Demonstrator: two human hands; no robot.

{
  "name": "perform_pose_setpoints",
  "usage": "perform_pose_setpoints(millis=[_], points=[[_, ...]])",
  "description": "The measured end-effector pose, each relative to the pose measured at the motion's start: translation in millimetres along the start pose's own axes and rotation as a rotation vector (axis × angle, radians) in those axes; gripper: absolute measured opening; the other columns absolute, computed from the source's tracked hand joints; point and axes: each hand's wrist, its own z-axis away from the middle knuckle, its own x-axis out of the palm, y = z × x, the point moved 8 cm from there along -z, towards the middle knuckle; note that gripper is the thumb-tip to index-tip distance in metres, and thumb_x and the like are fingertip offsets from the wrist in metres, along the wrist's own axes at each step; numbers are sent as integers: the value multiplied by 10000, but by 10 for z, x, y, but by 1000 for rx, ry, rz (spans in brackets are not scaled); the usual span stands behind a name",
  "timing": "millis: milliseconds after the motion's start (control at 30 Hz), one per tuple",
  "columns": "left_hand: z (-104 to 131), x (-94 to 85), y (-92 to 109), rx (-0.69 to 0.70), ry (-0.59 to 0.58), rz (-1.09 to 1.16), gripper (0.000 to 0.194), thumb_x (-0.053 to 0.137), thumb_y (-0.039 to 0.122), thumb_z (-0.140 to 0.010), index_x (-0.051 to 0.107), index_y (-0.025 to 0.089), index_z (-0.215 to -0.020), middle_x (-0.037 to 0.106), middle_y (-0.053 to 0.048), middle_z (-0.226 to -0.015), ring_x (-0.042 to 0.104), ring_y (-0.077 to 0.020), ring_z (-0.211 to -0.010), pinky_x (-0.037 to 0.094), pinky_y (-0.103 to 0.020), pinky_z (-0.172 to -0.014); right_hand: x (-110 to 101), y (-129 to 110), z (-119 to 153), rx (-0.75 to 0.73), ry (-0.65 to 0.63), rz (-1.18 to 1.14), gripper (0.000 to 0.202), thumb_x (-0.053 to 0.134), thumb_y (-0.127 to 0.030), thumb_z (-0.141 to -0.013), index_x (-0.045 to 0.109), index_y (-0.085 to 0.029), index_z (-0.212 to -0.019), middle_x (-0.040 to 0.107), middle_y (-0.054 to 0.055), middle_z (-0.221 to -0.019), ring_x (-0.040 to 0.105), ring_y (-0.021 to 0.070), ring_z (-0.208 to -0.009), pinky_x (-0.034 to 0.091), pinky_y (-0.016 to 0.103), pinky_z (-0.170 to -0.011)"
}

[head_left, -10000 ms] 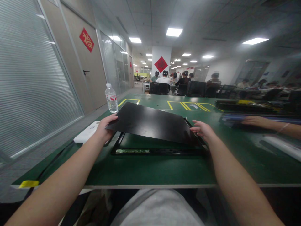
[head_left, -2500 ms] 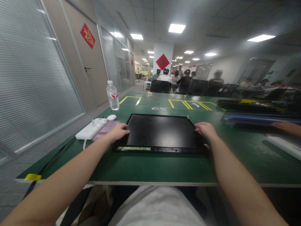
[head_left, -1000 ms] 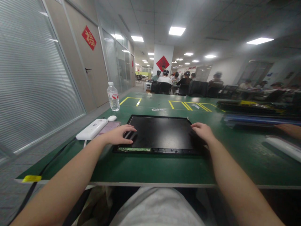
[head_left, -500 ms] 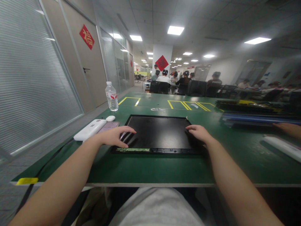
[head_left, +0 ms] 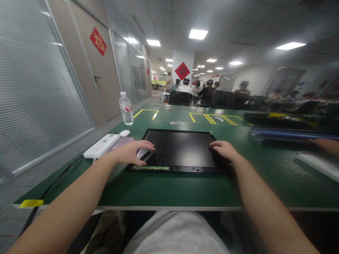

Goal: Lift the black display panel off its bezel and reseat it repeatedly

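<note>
My left hand [head_left: 132, 152] and right hand [head_left: 225, 149], fingers parted, are over the black panel [head_left: 177, 148], mid-frame. I can't tell whether either touches.

The left hand [head_left: 132, 151] and right hand [head_left: 225, 150] are bare, as are the forearms [head_left: 76, 197] behind them. Below and between the hands, a pale grey top [head_left: 174, 234] shows soft creases.

Just the one head cam here, looking forward and kinda down over the green table [head_left: 169, 190], pretty close up, with the room stretching away behind.
</note>
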Motion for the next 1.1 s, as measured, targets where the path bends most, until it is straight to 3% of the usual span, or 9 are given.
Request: perform_pose_setpoints(millis=[233,400,533,633,900,1100], points=[[-2,35,-62,-41,-19,13,566,753,380,-740,636,214,-1269,614,-89,-1385,567,-255,-1274,409,-348,-1091,-16,-24,23,28,8,6,333,553,-171,-808,788,-235,-1034,754,23,-1097,674,196,-1028,474,276,-958],[-24,48,-201,-166,19,-22,493,593,498,-847,665,196,-1230,612,-111,-1371,587,-268,-1237,439,-370,-1067,-55,7,-2,26,40,8,333,547,-192,-823,779,-227,-1060,748,30,-1115,667,204,-1049,466,284,-970],[-34,1,-386,-315,108,-175,441,497,391,-866,696,183,-1200,621,-129,-1345,593,-279,-1220,434,-391,-1083,-175,95,-12,88,141,64,333,571,-192,-796,781,-228,-1052,748,48,-1103,660,234,-1067,474,296,-954],[-21,-21,-501,-404,132,-265,431,476,320,-840,721,201,-1175,658,-115,-1299,614,-281,-1189,450,-380,-1071,-189,218,-14,192,127,82,342,583,-192,-774,786,-218,-1048,761,64,-1034,686,242,-1005,501,288,-893],[-36,56,-542,-436,46,-312,433,441,216,-818,746,214,-1126,728,-113,-1216,649,-289,-1147,471,-390,-1032,-67,389,-48,287,-2,100,431,592,-96,-701,783,-179,-1078,743,108,-1119,696,263,-1019,520,294,-862],[-39,84,-565,-456,43,-330,439,422,178,-816,741,187,-1118,715,-134,-1240,648,-293,-1155,473,-392,-1027,-47,455,-76,276,8,76,466,572,-43,-672,790,-188,-1058,763,104,-1021,714,239,-938,529,281,-848]])
